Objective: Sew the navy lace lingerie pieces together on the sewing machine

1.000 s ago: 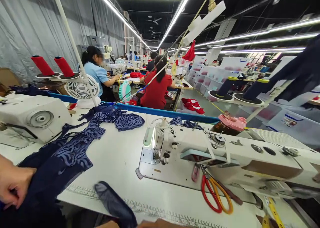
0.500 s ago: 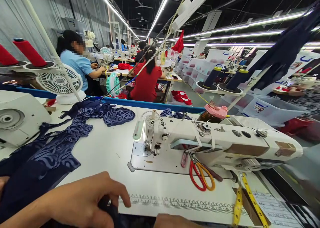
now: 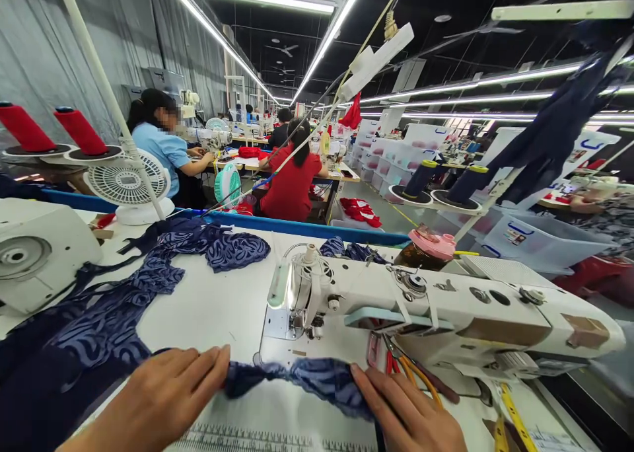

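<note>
Head view: the left hand (image 3: 173, 391) and right hand (image 3: 411, 414), held apart, each grip the patterned navy fabric strip (image 3: 327, 380), which spans between them before the white sewing machine (image 3: 458, 300) (scissors (image 3: 419, 376), partly hidden, lie beside the right hand).

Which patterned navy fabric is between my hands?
The narrow piece held between your left hand and right hand; the large heap lies mostly farther left, the small bundle behind the right-hand sewing machine.
</note>
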`<state>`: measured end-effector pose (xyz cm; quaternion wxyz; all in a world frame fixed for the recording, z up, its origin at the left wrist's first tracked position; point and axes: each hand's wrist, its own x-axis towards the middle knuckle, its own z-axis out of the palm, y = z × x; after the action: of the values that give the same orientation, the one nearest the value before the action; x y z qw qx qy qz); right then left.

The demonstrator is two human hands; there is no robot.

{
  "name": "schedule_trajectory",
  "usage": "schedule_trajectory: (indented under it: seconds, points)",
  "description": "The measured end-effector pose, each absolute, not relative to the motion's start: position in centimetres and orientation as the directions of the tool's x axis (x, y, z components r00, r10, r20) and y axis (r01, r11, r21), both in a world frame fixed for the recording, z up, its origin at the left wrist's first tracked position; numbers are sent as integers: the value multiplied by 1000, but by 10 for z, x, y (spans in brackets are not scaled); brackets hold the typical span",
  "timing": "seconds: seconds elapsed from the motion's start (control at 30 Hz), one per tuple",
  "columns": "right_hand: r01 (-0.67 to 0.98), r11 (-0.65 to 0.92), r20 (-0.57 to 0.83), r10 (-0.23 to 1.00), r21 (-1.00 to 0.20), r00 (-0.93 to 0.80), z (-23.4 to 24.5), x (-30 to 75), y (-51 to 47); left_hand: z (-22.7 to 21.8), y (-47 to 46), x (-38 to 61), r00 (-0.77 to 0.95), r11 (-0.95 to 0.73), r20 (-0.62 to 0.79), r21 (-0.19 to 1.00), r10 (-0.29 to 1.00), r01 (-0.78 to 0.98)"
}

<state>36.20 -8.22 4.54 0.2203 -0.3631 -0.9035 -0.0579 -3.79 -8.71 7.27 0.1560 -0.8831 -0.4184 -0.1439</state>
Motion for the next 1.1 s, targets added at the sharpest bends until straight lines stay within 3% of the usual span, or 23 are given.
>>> schedule_trajectory:
  seconds: [0.07, 0.13, 0.23, 0.37, 0.57, 0.77, 0.9, 1.1]
  points:
    - [704, 693, 518, 549, 157, -656, 40, 364, -80, 41, -95, -29, 628, -533, 513, -341, 585, 775]
    - [668, 717, 503, 509, 201, -698, 36, 355, -81, 17, -101, -15, 618, -555, 581, -314, 529, 770]
    - [631, 775, 450, 552, 34, -702, 35, 328, -81, 2, -97, 10, 637, -693, 608, -189, 473, 695]
    - [576, 790, 395, 608, -212, -688, 23, 293, -67, -6, -79, 41, 693, -785, 528, -78, 490, 614]
    - [690, 695, 310, 714, -201, -628, -2, 288, -52, -28, -84, 47, 585, -607, 432, -102, 687, 788]
    - [866, 425, 52, 903, -262, -427, 21, 260, -29, -26, -90, 70, 661, -694, 554, -194, 506, 694]
    - [878, 371, -38, 916, -301, -400, 15, 245, -11, -36, -92, 80, 658, -699, 591, -210, 467, 684]
    - [876, 315, -77, 927, -366, -366, 4, 245, -4, -61, -99, 86, 578, -705, 637, -75, 510, 705]
